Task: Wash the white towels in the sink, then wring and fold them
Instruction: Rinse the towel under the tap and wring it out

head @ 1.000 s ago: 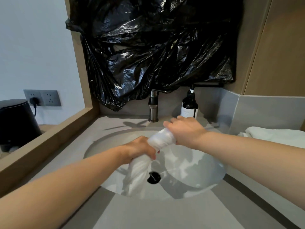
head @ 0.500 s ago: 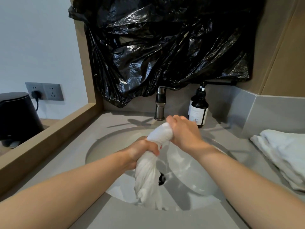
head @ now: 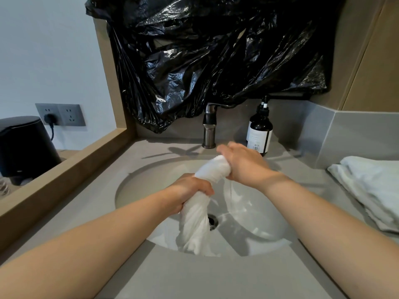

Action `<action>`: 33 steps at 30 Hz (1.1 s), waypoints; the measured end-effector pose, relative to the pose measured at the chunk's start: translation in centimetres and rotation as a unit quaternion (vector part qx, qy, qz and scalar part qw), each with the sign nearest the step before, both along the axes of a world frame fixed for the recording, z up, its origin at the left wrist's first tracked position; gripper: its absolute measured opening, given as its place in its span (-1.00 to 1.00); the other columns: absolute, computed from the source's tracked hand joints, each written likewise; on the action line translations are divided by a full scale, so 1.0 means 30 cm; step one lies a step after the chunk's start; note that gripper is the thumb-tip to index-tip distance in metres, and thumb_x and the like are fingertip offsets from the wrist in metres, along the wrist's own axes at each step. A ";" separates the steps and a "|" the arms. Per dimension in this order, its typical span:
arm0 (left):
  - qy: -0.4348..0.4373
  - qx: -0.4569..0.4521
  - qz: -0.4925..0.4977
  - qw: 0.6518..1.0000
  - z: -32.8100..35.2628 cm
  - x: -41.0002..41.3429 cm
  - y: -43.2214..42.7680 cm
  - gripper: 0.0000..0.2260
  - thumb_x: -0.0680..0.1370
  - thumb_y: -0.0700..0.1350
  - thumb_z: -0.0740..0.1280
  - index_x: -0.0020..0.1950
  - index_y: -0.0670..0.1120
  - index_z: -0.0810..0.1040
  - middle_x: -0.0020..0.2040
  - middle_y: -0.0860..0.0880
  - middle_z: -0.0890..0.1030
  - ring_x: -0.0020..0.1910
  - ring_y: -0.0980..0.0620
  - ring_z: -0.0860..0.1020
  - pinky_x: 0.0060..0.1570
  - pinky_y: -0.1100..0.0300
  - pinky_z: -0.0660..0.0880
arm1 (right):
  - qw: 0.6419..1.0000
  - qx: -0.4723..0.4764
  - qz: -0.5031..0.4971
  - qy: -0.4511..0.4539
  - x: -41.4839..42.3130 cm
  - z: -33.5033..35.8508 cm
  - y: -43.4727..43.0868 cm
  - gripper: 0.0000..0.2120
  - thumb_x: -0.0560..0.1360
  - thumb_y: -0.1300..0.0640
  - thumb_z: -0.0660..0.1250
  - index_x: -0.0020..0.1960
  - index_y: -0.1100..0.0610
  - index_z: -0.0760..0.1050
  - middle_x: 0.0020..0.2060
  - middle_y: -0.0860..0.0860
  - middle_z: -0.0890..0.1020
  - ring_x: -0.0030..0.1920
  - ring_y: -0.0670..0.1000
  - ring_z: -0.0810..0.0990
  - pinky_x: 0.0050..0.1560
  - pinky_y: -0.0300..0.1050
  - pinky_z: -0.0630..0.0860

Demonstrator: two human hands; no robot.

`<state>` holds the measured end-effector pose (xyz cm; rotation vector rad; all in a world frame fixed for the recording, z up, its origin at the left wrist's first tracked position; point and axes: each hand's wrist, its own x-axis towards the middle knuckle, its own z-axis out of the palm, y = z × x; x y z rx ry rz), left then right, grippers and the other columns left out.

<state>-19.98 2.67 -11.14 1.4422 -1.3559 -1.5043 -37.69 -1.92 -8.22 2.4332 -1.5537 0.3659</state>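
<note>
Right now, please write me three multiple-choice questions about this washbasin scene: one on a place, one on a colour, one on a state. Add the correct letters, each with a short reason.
1. Where do the folded white towels lie?
A. on the counter, right of the sink
B. inside the sink
C. on the floor

2. What colour is the plastic bag above the faucet?
A. white
B. black
C. blue

3. In what state is the towel held by the left hand and the right hand?
A. spread flat
B. twisted like a rope and dripping
C. neatly folded

Answers: 1 A, the pile rests on the grey counter at the right edge of the view. 2 B, glossy black film hangs there. 3 B, spiral folds run along the towel and water trickles from it.
</note>
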 end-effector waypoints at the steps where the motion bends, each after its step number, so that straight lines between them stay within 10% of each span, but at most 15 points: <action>1: -0.005 -0.005 0.013 1.000 0.002 0.000 0.000 -0.62 0.27 -0.22 0.46 0.07 -0.17 0.57 -0.17 -0.16 0.66 -0.19 -0.17 0.63 -0.08 -0.02 0.61 | 1.000 0.016 0.002 -0.016 -0.001 0.011 -0.003 -0.45 0.39 0.05 0.43 0.32 -0.01 0.32 0.12 0.01 0.40 0.17 0.06 0.42 -0.09 -0.06 0.38; 6: -0.132 -0.090 0.046 0.986 0.014 -0.009 0.006 -0.79 0.34 -0.25 0.47 -0.08 -0.05 0.59 -0.11 -0.12 0.71 -0.14 -0.12 0.65 -0.18 0.08 0.61 | 0.951 0.261 0.023 -0.166 -0.071 0.089 -0.014 -0.18 0.35 0.03 0.53 0.48 -0.14 0.19 0.33 -0.08 0.30 0.31 -0.06 0.33 0.26 -0.08 0.41; 11: -0.313 -0.231 0.024 0.921 0.011 -0.023 0.017 -0.88 0.39 -0.20 0.36 -0.13 -0.02 0.50 -0.18 0.00 0.56 -0.18 -0.05 0.54 -0.26 0.12 0.50 | 0.720 0.457 -0.127 -0.507 -0.126 0.067 -0.036 -0.29 0.43 -0.34 0.25 0.39 0.11 0.35 0.26 0.10 0.49 0.18 0.17 0.53 -0.08 0.18 0.59; 15: -0.426 -0.308 0.056 0.849 0.028 -0.024 0.010 -0.78 0.48 -0.08 0.29 0.11 0.07 0.44 -0.08 0.03 0.56 -0.04 -0.08 0.53 -0.09 0.09 0.51 | 0.637 0.491 -0.189 -0.563 -0.085 0.034 -0.027 -0.41 0.53 -0.34 0.13 0.23 0.14 0.41 0.07 0.21 0.61 0.00 0.29 0.62 -0.23 0.15 0.57; 19: -0.446 -0.354 0.061 0.820 0.039 -0.021 0.004 -0.75 0.53 -0.07 0.28 0.21 0.05 0.42 -0.10 0.06 0.53 -0.05 -0.07 0.54 -0.04 0.09 0.51 | 0.622 0.333 -0.226 -0.672 0.000 0.036 -0.019 -0.75 0.49 0.00 0.33 0.05 0.14 0.45 -0.04 0.09 0.59 -0.06 0.15 0.60 -0.32 -0.07 0.50; 22: -0.349 -0.301 0.017 0.887 0.043 -0.014 0.002 -0.79 0.44 -0.19 0.34 0.05 -0.03 0.50 -0.16 0.02 0.56 -0.16 -0.05 0.54 -0.19 0.10 0.53 | 0.646 0.171 -0.222 -0.710 0.061 0.045 -0.018 -0.96 0.41 0.24 0.25 -0.21 0.19 0.41 -0.28 0.06 0.50 -0.19 0.13 0.49 -0.23 -0.10 0.43; 26: -0.090 -0.100 -0.070 0.988 0.044 0.010 0.018 -0.79 0.35 -0.39 0.37 -0.09 -0.16 0.54 -0.27 -0.11 0.51 -0.30 -0.08 0.50 -0.26 0.12 0.48 | 0.661 0.140 -0.220 -0.704 0.075 0.038 -0.007 -0.80 0.39 0.30 0.24 -0.35 0.15 0.28 -0.41 0.03 0.37 -0.25 0.12 0.40 -0.19 -0.08 0.33; 33: 0.076 0.052 -0.219 0.971 0.006 0.025 -0.004 -0.74 0.25 -0.35 0.28 -0.08 -0.20 0.47 -0.40 -0.09 0.48 -0.49 0.01 0.45 -0.34 0.23 0.43 | 0.641 0.155 -0.189 -0.727 0.078 0.022 0.018 -0.77 0.38 0.38 0.24 -0.36 0.17 0.27 -0.43 0.04 0.34 -0.39 0.05 0.32 -0.22 -0.11 0.30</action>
